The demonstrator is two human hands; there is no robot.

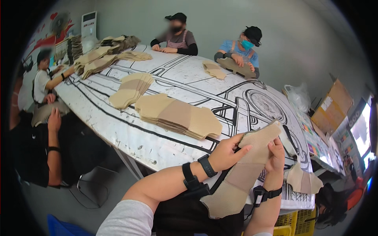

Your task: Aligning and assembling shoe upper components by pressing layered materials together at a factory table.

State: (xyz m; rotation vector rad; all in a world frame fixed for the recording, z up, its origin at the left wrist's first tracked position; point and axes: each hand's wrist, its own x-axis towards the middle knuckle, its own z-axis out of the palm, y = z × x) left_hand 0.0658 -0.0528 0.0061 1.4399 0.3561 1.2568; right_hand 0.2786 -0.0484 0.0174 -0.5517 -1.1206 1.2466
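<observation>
A long beige mesh fabric panel (246,173) with a browner middle band hangs at a slant in front of me, its lower end over my lap. My left hand (227,155) grips its left edge near the upper end, the thumb lying on the face. On the opposite edge my right hand (275,156) pinches it, thumb in front and fingers partly hidden behind. Just beyond, on the table, lies a thick stack of like panels (179,114). A smaller fanned stack (132,89) sits to its left. Another such panel (304,179) rests by the table's right edge.
The white table (118,129) carries black line drawings. Two people (182,37) (240,51) sit across it, one handling a panel; others work at the left. More fabric piles (98,61) lie far left. Yellow crates (303,222) stand below right, a cardboard box (332,106) beyond.
</observation>
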